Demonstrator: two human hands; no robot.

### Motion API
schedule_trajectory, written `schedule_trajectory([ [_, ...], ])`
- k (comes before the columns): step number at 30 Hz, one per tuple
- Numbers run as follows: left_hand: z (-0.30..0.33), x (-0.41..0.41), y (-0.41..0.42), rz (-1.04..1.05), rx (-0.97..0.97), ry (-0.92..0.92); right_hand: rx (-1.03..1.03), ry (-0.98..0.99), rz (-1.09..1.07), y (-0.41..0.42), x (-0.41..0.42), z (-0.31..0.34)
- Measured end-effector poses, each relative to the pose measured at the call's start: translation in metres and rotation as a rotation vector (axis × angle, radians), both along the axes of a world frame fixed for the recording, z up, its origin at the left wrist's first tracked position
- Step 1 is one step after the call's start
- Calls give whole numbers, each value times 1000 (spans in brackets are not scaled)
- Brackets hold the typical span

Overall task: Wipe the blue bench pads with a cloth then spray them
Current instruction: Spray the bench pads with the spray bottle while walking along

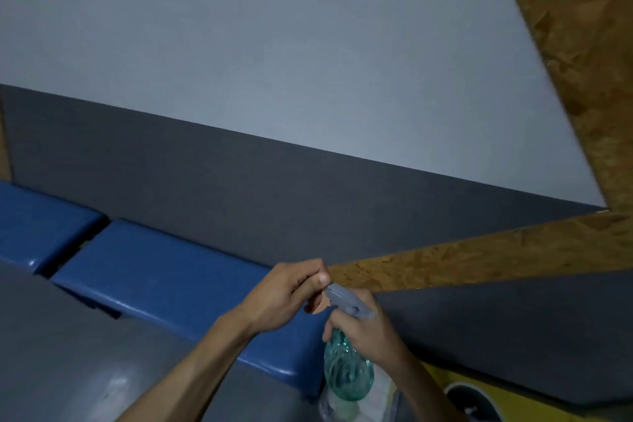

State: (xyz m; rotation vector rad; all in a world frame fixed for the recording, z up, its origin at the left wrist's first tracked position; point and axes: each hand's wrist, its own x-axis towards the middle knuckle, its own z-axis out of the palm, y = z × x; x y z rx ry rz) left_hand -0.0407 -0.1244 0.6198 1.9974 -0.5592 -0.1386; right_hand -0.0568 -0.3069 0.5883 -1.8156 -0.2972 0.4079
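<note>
Two blue bench pads run along the grey wall: a long one point(164, 277) in the middle and a shorter one point(37, 229) at the far left, with a dark gap between them. My right hand point(368, 329) grips the neck of a clear green-tinted spray bottle point(347, 373) with a grey trigger head point(346, 300), held just past the long pad's right end. My left hand point(291, 288) pinches the nozzle tip of the spray head with thumb and fingers. A whitish cloth-like thing point(383, 390) shows under the bottle, partly hidden.
A two-tone wall, light grey above and dark grey below point(239, 188), backs the bench. Chipboard panels point(513, 250) stand to the right. Grey floor point(68, 353) lies in front. A yellow object with a dark round opening point(472, 397) sits at the lower right.
</note>
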Motion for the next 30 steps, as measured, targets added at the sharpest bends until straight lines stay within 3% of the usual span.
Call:
schedule_trajectory([
  [3, 0, 1, 24, 37, 78, -79, -73, 33, -27, 27, 1, 4],
  [6, -6, 4, 49, 24, 43, -1, -219, 203, 104, 53, 11, -4],
  [8, -12, 8, 62, 27, -1, 93, -197, 253, 173, 63, 15, -16],
  [12, -24, 9, 77, 44, -47, 202, -194, -29, -60, 73, 6, -16],
  [15, -44, 10, 88, 90, -55, 227, -204, -83, -44, 78, 3, -25],
  [19, -96, 0, 104, 309, -69, 276, -133, 24, -146, 62, 2, -65],
  [25, -174, -51, 115, 505, -125, 496, -444, 145, -54, 29, -3, -159],
  [30, -216, -95, 107, 665, -170, 653, -573, 267, -6, 0, -26, -257],
])
